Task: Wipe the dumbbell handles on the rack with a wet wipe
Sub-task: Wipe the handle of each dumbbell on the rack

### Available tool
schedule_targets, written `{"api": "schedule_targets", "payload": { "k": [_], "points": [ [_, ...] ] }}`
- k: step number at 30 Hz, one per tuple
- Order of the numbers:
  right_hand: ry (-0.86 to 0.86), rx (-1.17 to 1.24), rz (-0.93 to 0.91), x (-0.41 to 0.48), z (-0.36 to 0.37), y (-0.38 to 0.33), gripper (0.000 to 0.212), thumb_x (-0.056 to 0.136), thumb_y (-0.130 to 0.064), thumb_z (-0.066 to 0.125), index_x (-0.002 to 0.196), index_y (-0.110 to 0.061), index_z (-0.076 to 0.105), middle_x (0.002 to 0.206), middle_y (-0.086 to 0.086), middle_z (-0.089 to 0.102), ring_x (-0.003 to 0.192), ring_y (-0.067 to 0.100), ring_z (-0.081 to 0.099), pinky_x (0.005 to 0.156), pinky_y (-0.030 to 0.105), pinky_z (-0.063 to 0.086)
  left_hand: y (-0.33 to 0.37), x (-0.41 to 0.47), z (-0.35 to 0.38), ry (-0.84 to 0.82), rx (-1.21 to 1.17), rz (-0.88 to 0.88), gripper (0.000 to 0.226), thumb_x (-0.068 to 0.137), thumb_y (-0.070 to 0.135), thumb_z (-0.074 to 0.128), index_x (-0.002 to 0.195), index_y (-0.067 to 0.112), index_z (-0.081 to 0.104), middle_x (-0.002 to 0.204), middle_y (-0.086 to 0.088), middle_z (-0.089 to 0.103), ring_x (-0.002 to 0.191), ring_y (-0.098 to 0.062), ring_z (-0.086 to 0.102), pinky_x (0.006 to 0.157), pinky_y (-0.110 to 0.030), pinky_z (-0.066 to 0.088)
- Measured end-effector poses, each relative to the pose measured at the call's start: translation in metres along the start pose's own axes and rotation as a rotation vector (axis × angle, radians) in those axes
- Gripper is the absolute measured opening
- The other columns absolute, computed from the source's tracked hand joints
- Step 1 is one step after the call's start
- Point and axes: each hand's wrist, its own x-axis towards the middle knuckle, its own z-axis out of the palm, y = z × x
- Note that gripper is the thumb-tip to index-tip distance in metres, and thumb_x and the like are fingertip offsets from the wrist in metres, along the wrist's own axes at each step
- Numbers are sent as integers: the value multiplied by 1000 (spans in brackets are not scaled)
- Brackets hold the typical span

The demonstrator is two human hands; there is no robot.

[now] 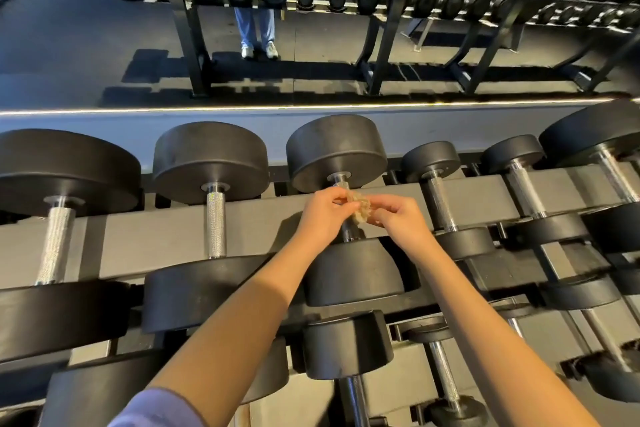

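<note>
Both hands are pinching one crumpled wet wipe (362,209) between them: the left hand (322,218) is gripping its left edge with curled fingertips, and the right hand (398,218) is holding its right edge between thumb and fingers. The wipe is hanging just over the upper part of a dumbbell handle (347,234); whether it is touching the steel cannot be told. That handle is belonging to the third dumbbell (336,149) from the left in the top row of the rack (145,236), where six dumbbells are sitting side by side. A mirror (86,28) behind is showing more racks and one pair of legs (254,28); markings on the reflected weight ends are too blurred to read.
</note>
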Motion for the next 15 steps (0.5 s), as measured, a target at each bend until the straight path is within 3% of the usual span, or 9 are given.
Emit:
{"api": "schedule_targets", "payload": {
  "k": [3, 7, 12, 15],
  "points": [
    [78, -225, 29, -12, 2, 7, 31, 97, -13, 49, 125, -20, 61, 121, -1, 64, 114, 8, 55, 98, 22, 40, 0, 13, -1, 198, 12, -38, 13, 89, 15, 64, 99, 11, 71, 87, 1, 68, 83, -12, 65, 80, -29, 54],
    [170, -431, 97, -23, 9, 21, 38, 99, -38, 43, 131, -21, 57, 130, -2, 60, 118, 13, 54, 89, 20, 36, -6, 30, -1, 363, 264, 15, 14, 93, 19, 59, 95, 11, 70, 88, 0, 65, 79, -11, 59, 72, -24, 48],
    [189, -468, 75, -20, 10, 20, 36, 99, -39, 42, 125, -23, 61, 125, -3, 63, 112, 13, 56, 83, 23, 37, -9, 39, 10, 293, 378, 79, 20, 94, 17, 56, 108, 10, 69, 100, -2, 60, 86, -13, 56, 76, -20, 41],
    [203, -450, 83, -22, 10, 20, 34, 99, -38, 43, 122, -22, 63, 122, -3, 64, 107, 11, 56, 83, 23, 37, -12, 40, 9, 244, 421, 61, 21, 93, 18, 59, 106, 7, 70, 100, -4, 58, 86, -13, 53, 78, -22, 40]
  ]
}}
